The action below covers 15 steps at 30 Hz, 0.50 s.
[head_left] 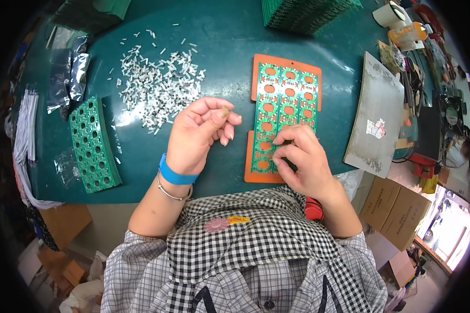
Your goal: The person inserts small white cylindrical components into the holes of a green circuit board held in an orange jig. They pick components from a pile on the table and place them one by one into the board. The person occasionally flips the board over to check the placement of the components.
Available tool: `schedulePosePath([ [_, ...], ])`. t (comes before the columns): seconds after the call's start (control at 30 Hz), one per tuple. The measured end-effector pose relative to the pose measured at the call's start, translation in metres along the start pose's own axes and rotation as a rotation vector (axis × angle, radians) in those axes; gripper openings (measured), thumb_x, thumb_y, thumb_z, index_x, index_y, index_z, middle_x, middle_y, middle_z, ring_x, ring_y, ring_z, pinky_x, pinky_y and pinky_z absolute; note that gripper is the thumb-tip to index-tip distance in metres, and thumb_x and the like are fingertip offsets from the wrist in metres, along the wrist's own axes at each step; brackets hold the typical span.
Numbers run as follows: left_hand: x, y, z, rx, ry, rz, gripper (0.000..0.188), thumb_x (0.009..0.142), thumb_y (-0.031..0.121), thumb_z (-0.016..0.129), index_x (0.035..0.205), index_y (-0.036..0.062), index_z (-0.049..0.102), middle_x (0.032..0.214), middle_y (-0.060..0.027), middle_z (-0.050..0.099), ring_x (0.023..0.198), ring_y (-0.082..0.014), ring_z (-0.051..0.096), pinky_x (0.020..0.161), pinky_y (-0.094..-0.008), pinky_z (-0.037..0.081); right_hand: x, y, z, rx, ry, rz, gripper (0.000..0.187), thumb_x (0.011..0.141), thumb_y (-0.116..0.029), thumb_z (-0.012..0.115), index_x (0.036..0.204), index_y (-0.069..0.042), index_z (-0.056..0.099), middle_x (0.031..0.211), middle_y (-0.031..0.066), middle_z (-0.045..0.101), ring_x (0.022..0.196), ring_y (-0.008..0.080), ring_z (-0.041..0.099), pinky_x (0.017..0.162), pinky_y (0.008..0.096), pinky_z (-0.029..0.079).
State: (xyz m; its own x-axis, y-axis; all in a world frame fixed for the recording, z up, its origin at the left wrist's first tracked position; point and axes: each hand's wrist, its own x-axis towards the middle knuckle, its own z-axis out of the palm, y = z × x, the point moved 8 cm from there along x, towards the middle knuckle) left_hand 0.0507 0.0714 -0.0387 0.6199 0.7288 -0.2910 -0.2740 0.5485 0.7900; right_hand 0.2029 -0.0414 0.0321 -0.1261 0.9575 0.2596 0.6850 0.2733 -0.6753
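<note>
A green circuit board panel (267,116), with rows of round units and oval openings, lies on an orange plate (257,142) in front of me. My right hand (304,161) is over the panel's near part, thumb and forefinger closed toward each other at its surface. Whatever they may hold is too small to make out. To the panel's left, above the table, my left hand (203,130) has its thumb against its curled fingers; any thing in them is hidden. Beyond it spreads a loose heap of small white and silvery pieces (159,86).
Stacked green panels (93,146) lie at the left, beside white wire bundles (26,128) and silvery bags (78,68). More green stacks (303,13) stand at the far edge. A grey board (376,109) and assorted tools are on the right. A cardboard box (397,211) stands below the table's right.
</note>
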Motion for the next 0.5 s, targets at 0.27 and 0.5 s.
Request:
schedulePosePath([
  [0.27,0.0007,-0.0067,-0.0043,-0.045,-0.034,-0.064,0.016,0.1,0.013,0.061,0.109,0.0,0.065,0.1,-0.0123,0.072,0.074,-0.0119,0.064,0.064,-0.0234,0.052,-0.0012,0.0011,0.0074,-0.012,-0.014,-0.02,0.017,0.074,0.002,0.073,0.084,-0.003,0.06,0.103,0.0089,0.059,0.099,0.0291,0.058,0.084,0.0411,0.047],
  [0.5,0.0012,-0.0056,-0.0082,-0.116,-0.062,-0.055,0.017,0.099,0.013,0.063,0.107,-0.0013,0.067,0.101,-0.0142,0.073,0.076,-0.0119,0.067,0.064,-0.0234,0.054,-0.0002,-0.0002,0.0063,-0.026,-0.007,-0.04,0.02,0.072,0.002,0.074,0.084,-0.003,0.059,0.1,0.0084,0.058,0.097,0.0286,0.059,0.081,0.0391,0.047],
])
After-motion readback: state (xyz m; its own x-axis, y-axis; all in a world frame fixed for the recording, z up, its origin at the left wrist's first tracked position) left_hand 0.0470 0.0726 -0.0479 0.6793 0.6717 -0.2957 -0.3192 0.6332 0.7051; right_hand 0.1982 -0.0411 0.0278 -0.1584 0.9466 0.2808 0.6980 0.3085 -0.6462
